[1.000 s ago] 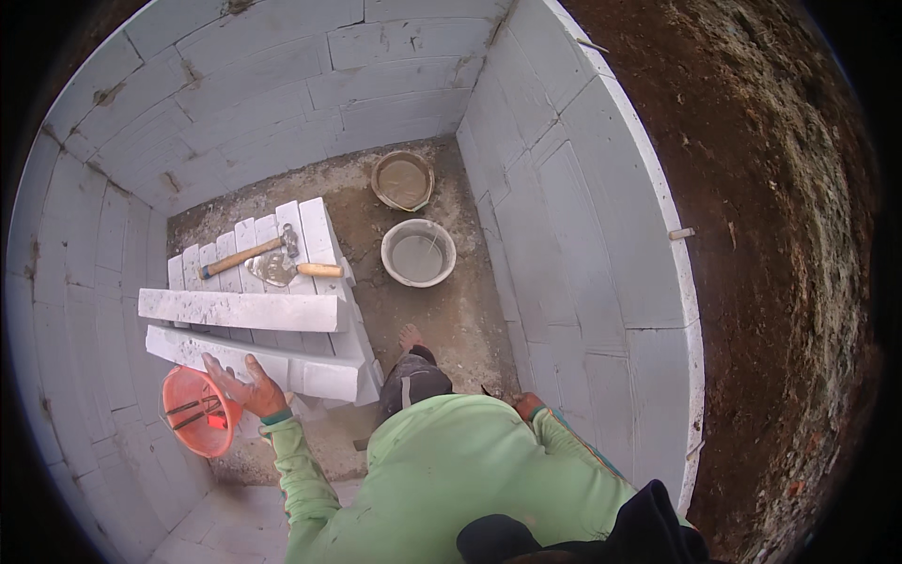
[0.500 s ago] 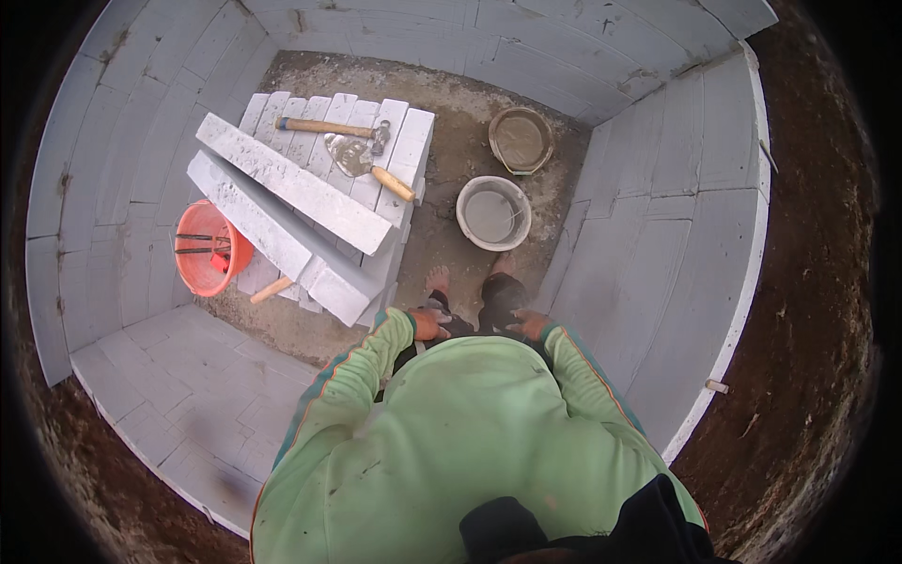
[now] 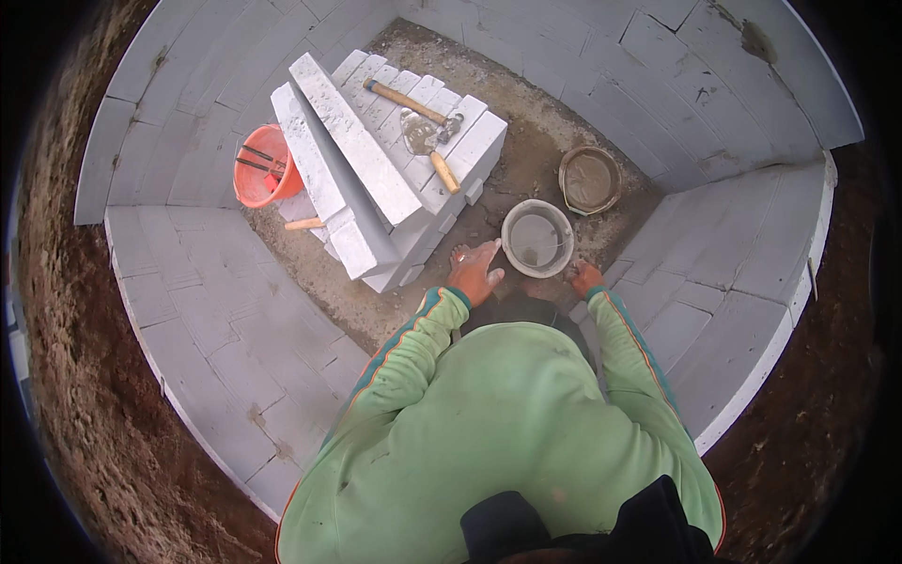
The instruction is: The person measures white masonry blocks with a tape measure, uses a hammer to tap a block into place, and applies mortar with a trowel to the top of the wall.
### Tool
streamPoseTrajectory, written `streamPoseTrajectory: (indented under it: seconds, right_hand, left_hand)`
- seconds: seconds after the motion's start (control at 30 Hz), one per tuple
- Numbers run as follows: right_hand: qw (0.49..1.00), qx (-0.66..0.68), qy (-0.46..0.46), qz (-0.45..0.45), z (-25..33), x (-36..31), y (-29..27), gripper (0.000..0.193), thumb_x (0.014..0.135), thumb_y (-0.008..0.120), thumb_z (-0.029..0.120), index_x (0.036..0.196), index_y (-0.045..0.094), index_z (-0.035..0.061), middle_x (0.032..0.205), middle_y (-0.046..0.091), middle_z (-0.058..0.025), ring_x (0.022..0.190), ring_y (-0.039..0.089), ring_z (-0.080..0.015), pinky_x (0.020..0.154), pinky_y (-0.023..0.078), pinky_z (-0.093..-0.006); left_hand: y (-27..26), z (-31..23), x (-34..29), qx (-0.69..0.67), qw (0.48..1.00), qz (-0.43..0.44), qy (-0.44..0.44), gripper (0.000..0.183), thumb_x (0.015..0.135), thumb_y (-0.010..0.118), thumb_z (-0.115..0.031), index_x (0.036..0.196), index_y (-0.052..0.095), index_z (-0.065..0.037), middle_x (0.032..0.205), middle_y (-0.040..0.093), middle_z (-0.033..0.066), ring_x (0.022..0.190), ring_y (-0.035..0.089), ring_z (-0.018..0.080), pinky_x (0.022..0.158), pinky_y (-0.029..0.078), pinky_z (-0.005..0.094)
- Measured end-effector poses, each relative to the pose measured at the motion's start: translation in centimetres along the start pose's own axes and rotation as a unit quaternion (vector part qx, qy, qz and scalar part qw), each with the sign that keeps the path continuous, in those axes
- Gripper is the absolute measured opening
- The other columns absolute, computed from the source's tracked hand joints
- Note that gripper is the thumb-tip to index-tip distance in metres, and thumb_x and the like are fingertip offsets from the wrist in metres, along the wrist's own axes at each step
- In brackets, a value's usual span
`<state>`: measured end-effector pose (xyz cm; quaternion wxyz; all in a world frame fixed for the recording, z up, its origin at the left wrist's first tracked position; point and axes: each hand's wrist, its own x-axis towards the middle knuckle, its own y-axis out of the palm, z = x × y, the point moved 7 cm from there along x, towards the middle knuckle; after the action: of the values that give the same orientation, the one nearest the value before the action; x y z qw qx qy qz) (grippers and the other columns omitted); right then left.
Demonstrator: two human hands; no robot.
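Both hands have been moved forward since a moment ago and are now seen low down by the grey bucket (image 3: 536,238). Far to the left, an orange bucket (image 3: 266,166) is set against the white block wall (image 3: 188,291), with sticks seen inside it. Just right of it, a pile of white blocks (image 3: 376,169) is stacked on the ground. A hammer (image 3: 413,101) and a trowel (image 3: 427,146) are laid on top of the pile. Near the pile, the left hand (image 3: 474,271) is held open with fingers spread, just beside the left rim of the grey bucket; nothing is held in it. The grey bucket is placed on the dirt floor between the two hands. The right hand (image 3: 584,278) is kept near the bucket's right side, and its grip cannot be told. Farther right, a brown bowl (image 3: 589,180) of wet mud is set by the wall.
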<state>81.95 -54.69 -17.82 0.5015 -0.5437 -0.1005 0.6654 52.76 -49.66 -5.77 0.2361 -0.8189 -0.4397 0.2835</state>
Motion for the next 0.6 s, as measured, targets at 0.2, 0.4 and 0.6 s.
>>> streamPoseTrajectory:
  seconds: [0.2, 0.4, 0.6]
  right_hand:
    - [0.994, -0.063, -0.021, 0.086, -2.1, -1.7, 2.9, 0.046, 0.079, 0.067, 0.033, 0.116, 0.065, 0.0047, 0.121, 0.063, -0.0228, 0.11, 0.062, -0.0377, 0.096, 0.048, -0.0486]
    - [0.85, 0.442, -0.213, -0.191, 15.8, -9.9, -23.7, 0.015, 0.088, 0.066, 0.008, 0.102, 0.065, 0.0019, 0.092, 0.062, -0.0049, 0.076, 0.057, -0.0134, 0.073, 0.047, -0.0255]
    - [0.521, 0.41, -0.737, -0.128, 30.4, -33.4, -40.1, 0.006, 0.085, 0.068, 0.011, 0.088, 0.063, 0.01, 0.08, 0.054, -0.0027, 0.072, 0.056, -0.0131, 0.063, 0.047, -0.0294]
  left_hand:
    - [0.1, 1.9, -8.1, -0.132, 0.96, 0.234, -0.08, 0.044, 0.093, 0.06, -0.037, 0.124, 0.063, -0.006, 0.134, 0.058, 0.0119, 0.123, 0.054, 0.0305, 0.103, 0.041, 0.0408]
    - [-22.8, -22.6, -8.1, -0.349, 0.889, -0.157, 0.252, 0.013, 0.086, 0.07, -0.012, 0.09, 0.07, 0.0, 0.098, 0.068, 0.0115, 0.089, 0.064, 0.0218, 0.081, 0.051, 0.0355]
    - [-29.6, -31.8, -14.3, -0.442, 0.72, -0.218, 0.489, 0.028, 0.086, 0.071, -0.024, 0.1, 0.069, 0.0, 0.105, 0.065, 0.0141, 0.097, 0.063, 0.0223, 0.078, 0.049, 0.0376]
